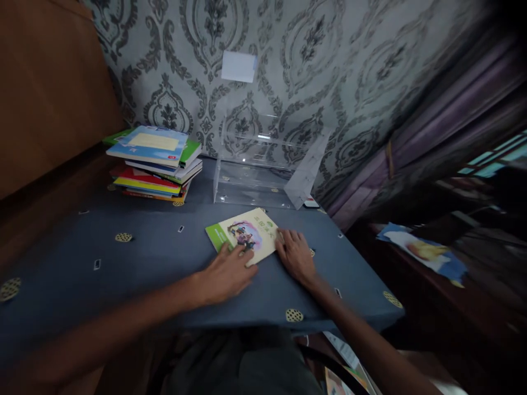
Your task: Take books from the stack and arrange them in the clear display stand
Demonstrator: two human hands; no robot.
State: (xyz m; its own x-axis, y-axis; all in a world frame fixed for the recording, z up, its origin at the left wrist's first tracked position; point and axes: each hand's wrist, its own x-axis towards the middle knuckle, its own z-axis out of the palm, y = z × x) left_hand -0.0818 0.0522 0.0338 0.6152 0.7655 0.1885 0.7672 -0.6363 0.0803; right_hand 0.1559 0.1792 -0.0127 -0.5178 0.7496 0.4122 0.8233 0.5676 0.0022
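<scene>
A thin cream book (263,241) with a green strip and a round coloured picture on its cover lies flat and at an angle on the blue tablecloth (152,263). My left hand (230,272) rests at its near left edge, fingers apart and their tips on the cover. At the book's right corner is my right hand (297,257), palm down with loosely bent fingers touching the edge. Neither hand lifts the book. Behind it stands a clear acrylic rack (255,189) with stepped shelves.
To the left at the back is an uneven stack of books (152,162). A white card (239,67) shows against the patterned wall. A brown wooden panel (49,93) borders the left, a purple curtain (370,159) the right. Past the table's right edge lies a blue-and-white packet (422,252).
</scene>
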